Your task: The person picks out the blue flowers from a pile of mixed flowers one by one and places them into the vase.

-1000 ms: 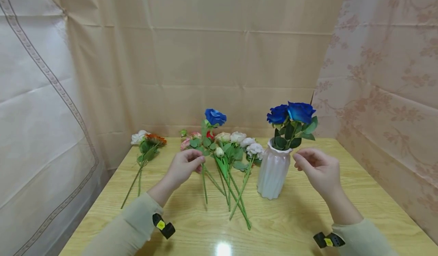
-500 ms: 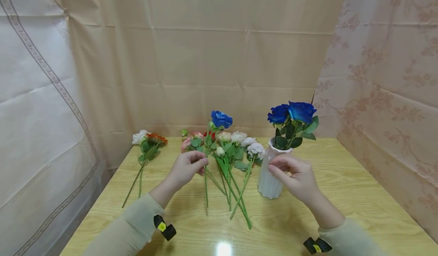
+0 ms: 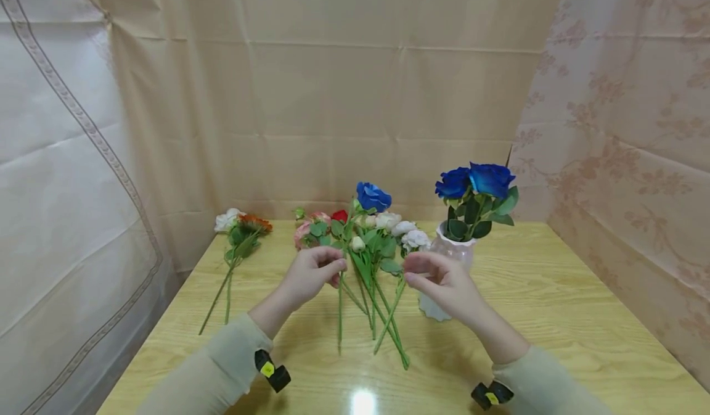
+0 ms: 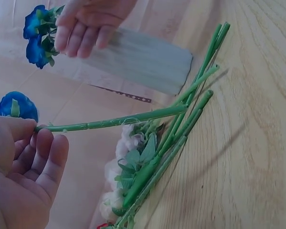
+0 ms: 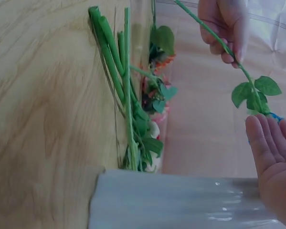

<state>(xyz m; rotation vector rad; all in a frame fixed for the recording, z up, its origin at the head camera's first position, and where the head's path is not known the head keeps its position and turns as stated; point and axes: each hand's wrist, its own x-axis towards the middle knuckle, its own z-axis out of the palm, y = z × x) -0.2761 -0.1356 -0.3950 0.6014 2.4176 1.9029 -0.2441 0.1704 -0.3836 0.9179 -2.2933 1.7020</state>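
My left hand (image 3: 309,274) pinches the green stem (image 4: 123,120) of a single blue rose (image 3: 373,197), held upright above the table. The stem's lower end points down, clear of the wood. To its right, my right hand (image 3: 444,284) hovers with relaxed fingers and nothing in them, in front of a pearly white vase (image 3: 459,252). That hand partly covers the vase in the head view. Two blue roses (image 3: 491,180) with dark leaves stand in the vase. In the right wrist view the right fingers (image 5: 264,140) overlap the held rose's bloom; touching or apart, I cannot tell.
Behind and below the held rose lies a pile of artificial flowers, with white blooms (image 3: 415,240), pink ones (image 3: 302,233) and crossed green stems (image 3: 395,335). A white flower (image 3: 227,220) and an orange flower (image 3: 254,222) lie at the left. Curtains enclose the wooden table (image 3: 499,341).
My right hand has moved left from beside the vase to in front of it, closer to the left hand. The left hand has carried the blue rose slightly right.
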